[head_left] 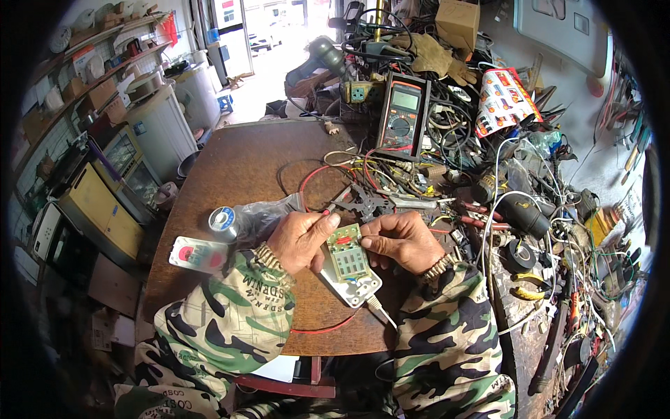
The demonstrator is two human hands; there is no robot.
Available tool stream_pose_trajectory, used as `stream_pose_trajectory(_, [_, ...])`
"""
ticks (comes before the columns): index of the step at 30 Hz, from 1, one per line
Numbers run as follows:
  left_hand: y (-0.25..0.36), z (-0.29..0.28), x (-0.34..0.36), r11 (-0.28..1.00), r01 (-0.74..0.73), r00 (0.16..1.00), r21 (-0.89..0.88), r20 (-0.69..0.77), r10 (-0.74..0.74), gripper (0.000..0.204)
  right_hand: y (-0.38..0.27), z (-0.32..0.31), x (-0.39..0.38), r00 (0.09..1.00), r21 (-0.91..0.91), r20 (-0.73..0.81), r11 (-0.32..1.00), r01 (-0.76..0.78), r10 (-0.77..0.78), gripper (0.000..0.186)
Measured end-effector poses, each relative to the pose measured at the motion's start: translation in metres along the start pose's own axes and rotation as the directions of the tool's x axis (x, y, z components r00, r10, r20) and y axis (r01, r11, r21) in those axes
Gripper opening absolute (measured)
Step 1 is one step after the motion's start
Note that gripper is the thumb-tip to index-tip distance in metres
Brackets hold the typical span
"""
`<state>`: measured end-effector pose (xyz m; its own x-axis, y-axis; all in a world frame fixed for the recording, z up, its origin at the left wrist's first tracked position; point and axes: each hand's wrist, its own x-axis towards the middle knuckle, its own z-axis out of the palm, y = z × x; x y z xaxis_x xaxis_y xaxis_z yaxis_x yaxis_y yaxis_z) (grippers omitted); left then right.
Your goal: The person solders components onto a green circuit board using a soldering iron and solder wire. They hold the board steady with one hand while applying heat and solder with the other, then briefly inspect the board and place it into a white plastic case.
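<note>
Above the brown tabletop, a white power strip (371, 285) with its casing opened is in front of me, its white cord running down from the near end. The pale inner panel (348, 262) shows slots, green patches and red wires near its far end. My left hand (301, 239) is closed at the panel's left edge, thumb pointing to its far corner. From the right, my right hand (405, 241) pinches the panel's edge between thumb and fingers. The undersides of both hands' grips are partly hidden. Beyond the hands lie dark metal pliers-like tools (368, 204).
A multimeter (403, 115) with red leads leans at the back right. A solder spool (222, 221), a clear plastic bag (262, 218) and a white card-like packet (199, 254) lie left. Tangled cables, black tape (520, 255) and tools crowd the right side.
</note>
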<state>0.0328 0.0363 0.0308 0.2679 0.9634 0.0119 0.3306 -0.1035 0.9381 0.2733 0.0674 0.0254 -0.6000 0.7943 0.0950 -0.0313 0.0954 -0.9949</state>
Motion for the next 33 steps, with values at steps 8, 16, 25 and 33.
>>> stream_pose_trajectory(8, [0.005, -0.006, -0.008, 1.000, -0.020, 0.999, -0.020, 0.032, 0.020, 0.044, 0.000, -0.002, 0.005, 0.998, -0.009, 0.068, 1.000, -0.011, 0.011, 0.010])
stream_pose_trajectory(16, [0.002, -0.004, -0.010, 0.995, -0.034, 0.999, -0.097, 0.017, 0.036, 0.045, 0.006, -0.001, 0.007, 0.996, 0.003, 0.076, 0.999, 0.037, -0.037, 0.011])
stream_pose_trajectory(25, [-0.006, -0.004, -0.004, 0.992, -0.061, 0.997, -0.106, 0.034, 0.065, 0.045, 0.001, -0.001, 0.003, 0.998, 0.007, 0.054, 1.000, 0.021, -0.021, 0.012])
stream_pose_trajectory(33, [-0.002, -0.004, -0.007, 0.995, -0.042, 0.999, -0.094, 0.028, 0.045, 0.047, 0.004, 0.000, 0.004, 0.996, 0.016, 0.071, 0.999, 0.044, -0.046, 0.011])
